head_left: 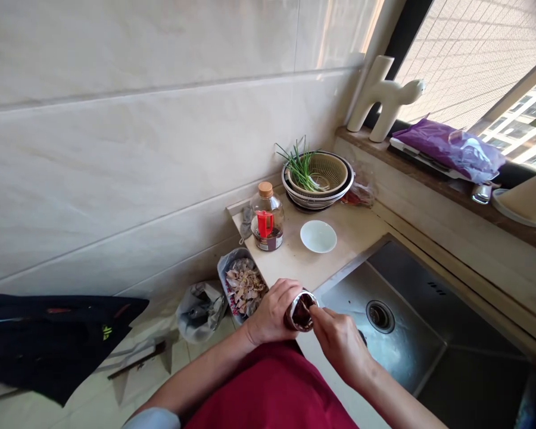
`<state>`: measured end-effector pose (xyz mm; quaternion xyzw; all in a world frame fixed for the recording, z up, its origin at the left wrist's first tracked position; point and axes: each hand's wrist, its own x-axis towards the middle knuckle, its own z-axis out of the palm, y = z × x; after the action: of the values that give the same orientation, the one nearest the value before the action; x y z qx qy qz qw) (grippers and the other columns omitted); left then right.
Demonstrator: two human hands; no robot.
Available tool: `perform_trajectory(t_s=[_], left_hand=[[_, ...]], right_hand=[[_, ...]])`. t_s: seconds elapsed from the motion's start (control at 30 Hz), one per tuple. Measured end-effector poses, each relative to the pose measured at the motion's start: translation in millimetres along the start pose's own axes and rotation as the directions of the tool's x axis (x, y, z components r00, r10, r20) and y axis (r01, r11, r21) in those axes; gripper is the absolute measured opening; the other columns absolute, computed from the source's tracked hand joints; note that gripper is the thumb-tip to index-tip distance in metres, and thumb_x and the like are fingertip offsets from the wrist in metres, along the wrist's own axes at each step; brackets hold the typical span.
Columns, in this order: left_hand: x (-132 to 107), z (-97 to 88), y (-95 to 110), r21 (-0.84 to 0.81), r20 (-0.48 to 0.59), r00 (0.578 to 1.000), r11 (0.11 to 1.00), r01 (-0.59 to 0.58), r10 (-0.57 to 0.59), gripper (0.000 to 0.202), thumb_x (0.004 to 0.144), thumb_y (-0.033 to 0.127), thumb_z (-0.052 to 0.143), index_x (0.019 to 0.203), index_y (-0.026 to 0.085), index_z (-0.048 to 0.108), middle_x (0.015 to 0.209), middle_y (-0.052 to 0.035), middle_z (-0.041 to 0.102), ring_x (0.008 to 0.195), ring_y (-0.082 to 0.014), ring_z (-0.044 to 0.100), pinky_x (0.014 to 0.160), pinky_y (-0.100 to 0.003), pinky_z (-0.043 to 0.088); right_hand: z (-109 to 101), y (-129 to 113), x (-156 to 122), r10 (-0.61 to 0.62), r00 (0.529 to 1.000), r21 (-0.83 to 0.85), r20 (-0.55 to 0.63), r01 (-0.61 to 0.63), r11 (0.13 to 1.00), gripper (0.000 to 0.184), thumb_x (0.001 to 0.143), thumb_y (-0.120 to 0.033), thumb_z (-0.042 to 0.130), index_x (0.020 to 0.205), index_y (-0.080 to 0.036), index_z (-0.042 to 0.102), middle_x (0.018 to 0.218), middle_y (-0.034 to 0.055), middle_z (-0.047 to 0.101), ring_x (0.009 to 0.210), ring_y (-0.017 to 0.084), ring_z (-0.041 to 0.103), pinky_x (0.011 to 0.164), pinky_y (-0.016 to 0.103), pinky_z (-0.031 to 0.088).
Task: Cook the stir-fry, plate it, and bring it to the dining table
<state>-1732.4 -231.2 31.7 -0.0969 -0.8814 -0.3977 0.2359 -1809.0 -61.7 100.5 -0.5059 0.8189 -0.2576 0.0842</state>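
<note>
My left hand (271,310) is wrapped round an open jar (300,311) of dark reddish-brown paste, held tilted over the counter's front edge. My right hand (339,339) is closed with its fingertips at the jar's rim; what it pinches, if anything, is too small to name. Beyond the jar, a small white bowl (318,236) sits empty on the beige counter (295,262). A glass bottle (267,224) with a cork lid and red spout holds dark liquid near the wall.
Stacked colander bowls (318,179) with green onions stand at the counter's back. The steel sink (397,322) lies to the right. A bin (243,289) of peelings and a grey bag (201,308) sit on the floor left. A white cat figure (384,95) and purple bag (451,149) rest on the sill.
</note>
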Motion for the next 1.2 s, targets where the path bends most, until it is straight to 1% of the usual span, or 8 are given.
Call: perform_trajectory(t_s=[0.1, 0.27, 0.4, 0.63, 0.73, 0.93, 1.07, 1.2], left_hand=[[0, 1.4, -1, 0.010, -0.026, 0.999, 0.999, 0.039, -0.039, 0.072, 0.063, 0.025, 0.070, 0.127, 0.019, 0.039, 0.113, -0.0124, 0.056, 0.107, -0.0276, 0.053, 0.093, -0.046, 0.047], [1, 1.8, 2, -0.039, -0.019, 0.993, 0.992, 0.117, -0.117, 0.070, 0.061, 0.025, 0.071, 0.124, 0.020, 0.041, 0.110, -0.0106, 0.056, 0.106, -0.0267, 0.054, 0.094, -0.043, 0.047], [5, -1.8, 8, -0.087, 0.000, 0.985, 0.982, 0.170, -0.171, 0.067, 0.061, 0.027, 0.072, 0.122, 0.020, 0.043, 0.110, -0.0094, 0.056, 0.105, -0.0250, 0.054, 0.093, -0.040, 0.048], [12, -8.3, 15, -0.129, 0.041, 0.989, 0.981, 0.144, -0.140, 0.070, 0.058, 0.024, 0.073, 0.121, 0.021, 0.043, 0.110, -0.0088, 0.056, 0.105, -0.0249, 0.054, 0.094, -0.040, 0.047], [11, -9.1, 14, -0.115, 0.035, 0.990, 0.983, 0.140, -0.137, 0.071, 0.059, 0.023, 0.072, 0.123, 0.020, 0.042, 0.111, -0.0097, 0.056, 0.106, -0.0254, 0.054, 0.094, -0.041, 0.047], [10, -8.6, 11, -0.076, 0.057, 0.998, 0.997, 0.004, 0.000, 0.075, 0.059, 0.020, 0.070, 0.127, 0.021, 0.039, 0.114, -0.0111, 0.055, 0.107, -0.0274, 0.052, 0.095, -0.046, 0.047], [9, -6.6, 11, -0.055, 0.051, 0.999, 0.998, -0.012, 0.014, 0.073, 0.060, 0.020, 0.068, 0.127, 0.020, 0.038, 0.114, -0.0121, 0.055, 0.107, -0.0273, 0.053, 0.093, -0.046, 0.047], [7, -3.4, 9, -0.036, 0.048, 0.999, 0.999, 0.003, -0.001, 0.072, 0.061, 0.023, 0.070, 0.126, 0.020, 0.039, 0.113, -0.0116, 0.055, 0.106, -0.0272, 0.053, 0.092, -0.045, 0.047]], right_hand=[[-1, -7, -1, 0.050, 0.999, 0.206, -0.014, -0.046, 0.978, 0.026, 0.093, -0.016, 0.036, 0.071, -0.020, 0.048, 0.056, -0.0046, 0.047, 0.048, 0.008, 0.042, 0.050, 0.018, 0.031], [-13, -15, -6, 0.043, 0.997, 0.215, -0.059, -0.029, 0.976, 0.022, 0.094, -0.016, 0.035, 0.086, -0.019, 0.055, 0.061, -0.0037, 0.050, 0.049, 0.008, 0.047, 0.051, 0.018, 0.035], [-11, -10, -7, -0.009, 1.000, 0.052, -0.026, 0.011, 0.999, 0.024, 0.092, -0.011, 0.034, 0.081, -0.019, 0.055, 0.059, -0.0034, 0.051, 0.044, 0.009, 0.044, 0.045, 0.020, 0.032], [-5, -7, -8, -0.156, 0.980, -0.308, -0.124, 0.112, 0.945, 0.031, 0.088, -0.001, 0.030, 0.102, -0.016, 0.053, 0.064, -0.0009, 0.055, 0.052, 0.013, 0.052, 0.048, 0.022, 0.033], [-10, -11, -8, -0.182, 0.981, -0.371, -0.062, 0.147, 0.917, 0.032, 0.085, 0.001, 0.031, 0.103, -0.015, 0.052, 0.068, 0.0005, 0.058, 0.053, 0.013, 0.052, 0.046, 0.024, 0.033], [-16, -13, -2, -0.184, 0.982, -0.428, -0.036, 0.151, 0.891, 0.028, 0.080, 0.001, 0.040, 0.096, -0.015, 0.055, 0.068, 0.0012, 0.059, 0.055, 0.015, 0.052, 0.048, 0.025, 0.032], [-7, -11, 2, 0.044, 0.994, -0.294, 0.098, -0.014, 0.956, 0.026, 0.076, 0.003, 0.041, 0.077, -0.019, 0.054, 0.065, -0.0009, 0.060, 0.050, 0.013, 0.049, 0.048, 0.027, 0.024], [-6, -10, 2, 0.198, 0.969, -0.055, 0.151, -0.192, 0.980, 0.028, 0.086, -0.006, 0.036, 0.066, -0.019, 0.049, 0.056, -0.0018, 0.054, 0.047, 0.010, 0.043, 0.049, 0.025, 0.025]])
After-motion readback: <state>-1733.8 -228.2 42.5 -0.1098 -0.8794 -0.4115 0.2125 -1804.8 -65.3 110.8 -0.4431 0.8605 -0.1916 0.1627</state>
